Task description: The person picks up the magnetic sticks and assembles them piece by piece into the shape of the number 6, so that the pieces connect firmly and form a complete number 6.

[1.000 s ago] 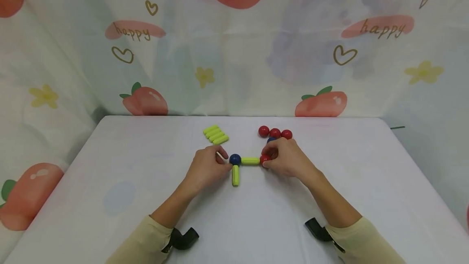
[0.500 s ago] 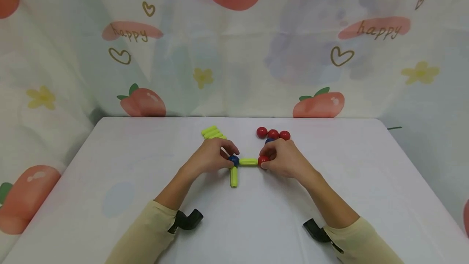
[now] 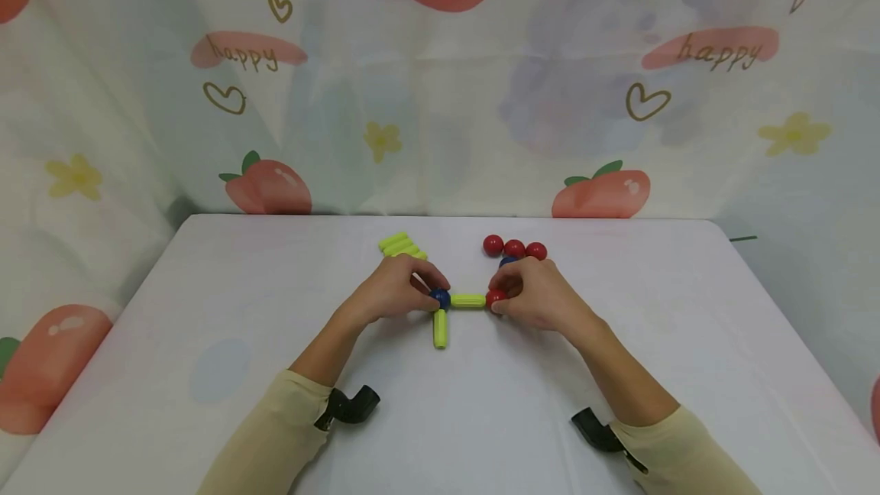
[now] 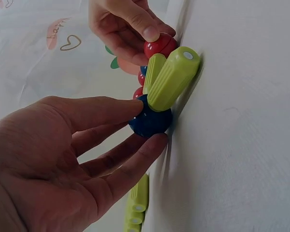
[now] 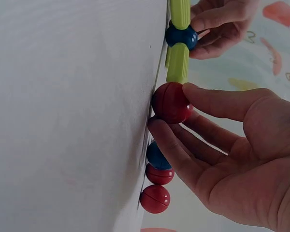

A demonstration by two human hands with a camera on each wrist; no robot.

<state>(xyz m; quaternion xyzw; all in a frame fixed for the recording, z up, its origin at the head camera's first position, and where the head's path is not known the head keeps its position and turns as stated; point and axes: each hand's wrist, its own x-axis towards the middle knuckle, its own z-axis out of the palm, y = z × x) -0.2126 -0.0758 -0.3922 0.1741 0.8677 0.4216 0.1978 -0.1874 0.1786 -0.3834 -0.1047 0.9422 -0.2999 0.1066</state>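
Note:
A blue ball [image 4: 152, 121] is pinched between the thumb and fingers of my left hand [image 3: 397, 289]. Two yellow-green ribbed rods join at that ball: one rod [image 3: 440, 329] points toward me, and the other rod [image 3: 468, 301] runs right to a red ball [image 5: 172, 103]. My right hand [image 3: 543, 296] pinches this red ball with thumb and fingertips. The joined pieces form an L shape on the white tabletop. In the left wrist view, the near rod [image 4: 175, 79] shows a pale round disc at its end.
Behind my left hand lie several more yellow-green rods [image 3: 399, 244] side by side, partly hidden. Beyond my right hand several red balls [image 3: 514, 248] sit in a row, with another blue ball [image 3: 508, 260] mostly covered by the hand. A patterned cloth [image 3: 426, 98] hangs behind the white table [image 3: 241, 289].
My left hand has moved right and closed its fingertips on the blue ball, now covering part of the loose rods. The right hand keeps its hold on the red ball.

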